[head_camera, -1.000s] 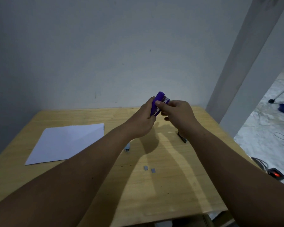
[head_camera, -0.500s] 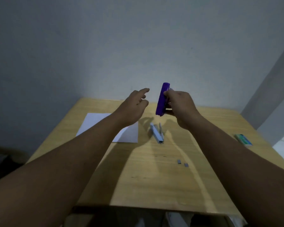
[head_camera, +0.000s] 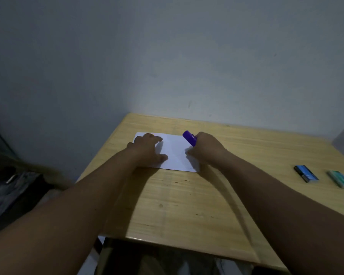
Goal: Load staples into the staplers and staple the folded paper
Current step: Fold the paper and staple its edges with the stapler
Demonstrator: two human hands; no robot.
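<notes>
A white folded paper [head_camera: 174,153] lies flat on the far left part of the wooden table [head_camera: 187,205]. My left hand [head_camera: 148,148] rests palm down on the paper's left half, fingers spread. My right hand [head_camera: 206,148] grips a purple stapler [head_camera: 190,138] at the paper's right edge, the stapler's nose pointing up and left over the sheet. Whether the stapler's jaws are around the paper I cannot tell, since the hand hides them.
Two small staple boxes lie on the table's right side: a blue one [head_camera: 306,173] and a green one [head_camera: 341,179]. A grey wall stands right behind the table. Dark clutter [head_camera: 12,187] sits on the floor at the left.
My view has swung left. My left hand dropped from the air onto the paper, and my right hand brought the purple stapler down to the paper's right edge.
</notes>
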